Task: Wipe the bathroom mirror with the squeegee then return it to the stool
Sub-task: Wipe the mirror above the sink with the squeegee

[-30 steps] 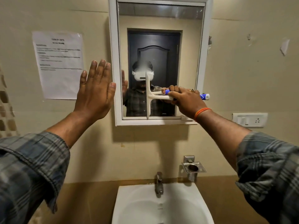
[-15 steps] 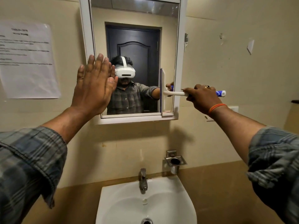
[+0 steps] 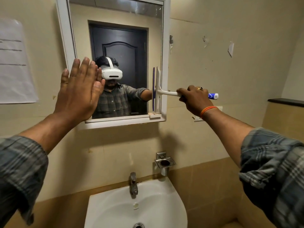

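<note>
A white-framed mirror (image 3: pixel 165 63) hangs on the beige wall above the sink. My right hand (image 3: pixel 195 100) grips the handle of a white squeegee (image 3: pixel 158 91) with a blue end. Its blade stands upright against the glass at the mirror's right edge, near the bottom. My left hand (image 3: pixel 79 91) is raised flat with fingers together, in front of the mirror's lower left corner, holding nothing. The stool is out of view.
A white sink (image 3: pixel 136 209) with a metal tap (image 3: pixel 133 185) sits below. A steel soap holder (image 3: pixel 164 162) juts from the wall beside it. A paper notice (image 3: pixel 13 63) is taped at the left. A dark shelf (image 3: pixel 286 102) is at the right.
The squeegee has swept from the mirror's middle to its right edge. The view has shifted right and lower. My left hand stays raised near the mirror's left side.
</note>
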